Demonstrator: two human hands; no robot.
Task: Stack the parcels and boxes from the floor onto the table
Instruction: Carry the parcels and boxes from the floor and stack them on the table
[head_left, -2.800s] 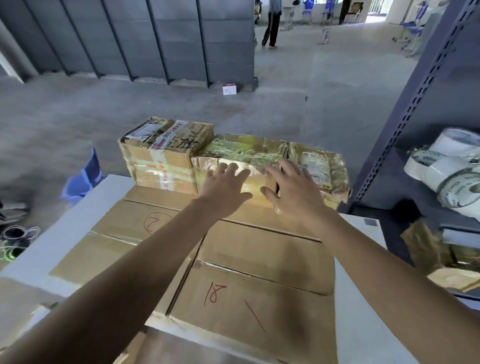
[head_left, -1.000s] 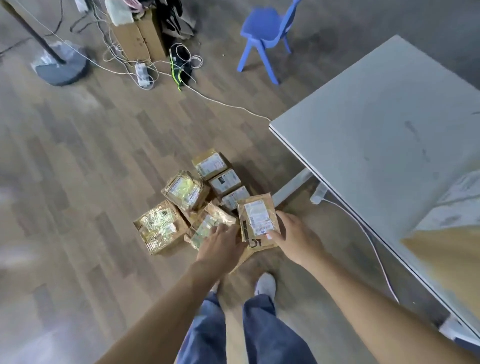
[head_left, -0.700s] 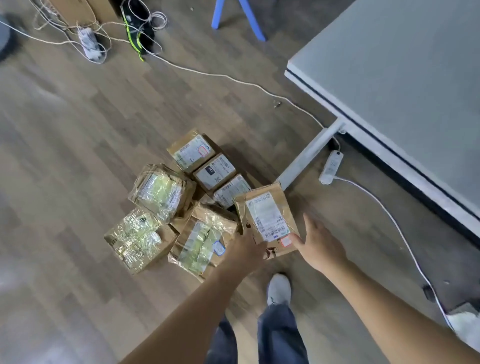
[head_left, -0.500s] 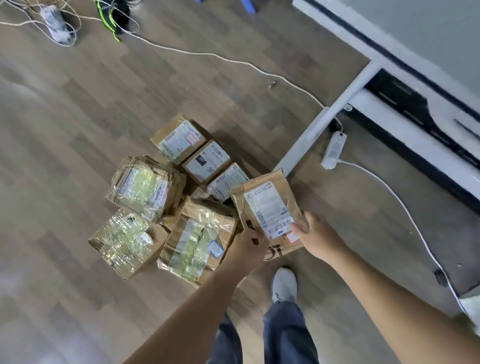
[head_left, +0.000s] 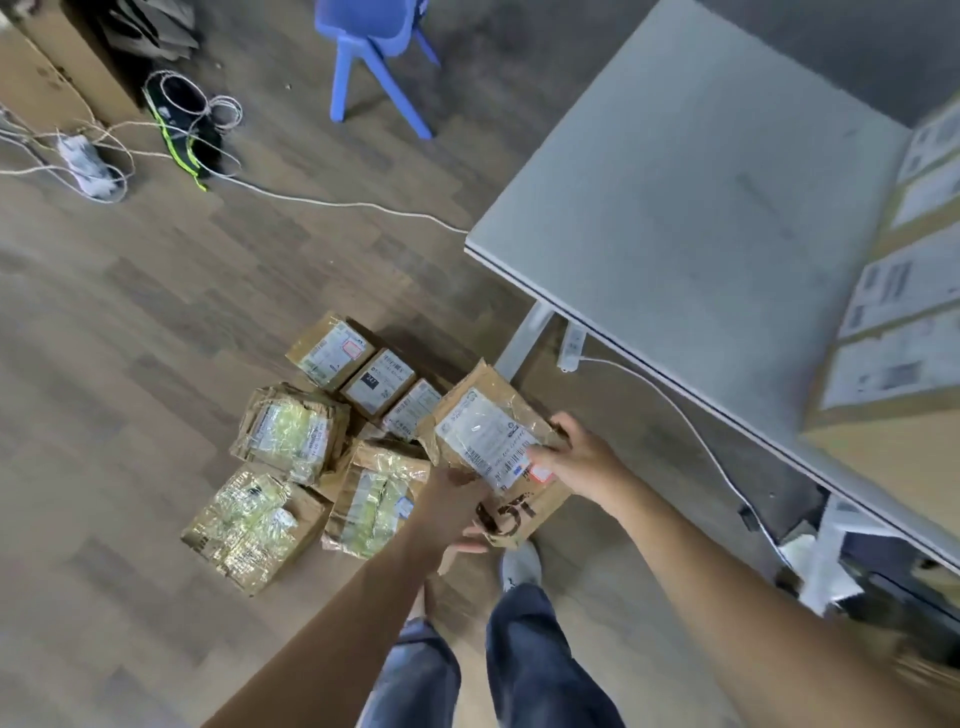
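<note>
Parcel (head_left: 483, 431) sits over the floor beside the remaining pile (head_left: 291, 436), below the counter's (head_left: 675, 208) near corner. The left hand (head_left: 452, 501) and right hand (head_left: 582, 462) curl their fingers (head_left: 563, 422) round opposite edges, likely to keep it level.

Crinkled brown-paper parcel (head_left: 493, 447), wood-look floor (head_left: 156, 312), seemingly matt table (head_left: 701, 208).

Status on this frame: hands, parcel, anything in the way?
Left hand, right hand both grip crumpled brown paper parcel, white label. Taped cardboard parcels lie on floor. White cable, table leg beside route to grey table.
</note>
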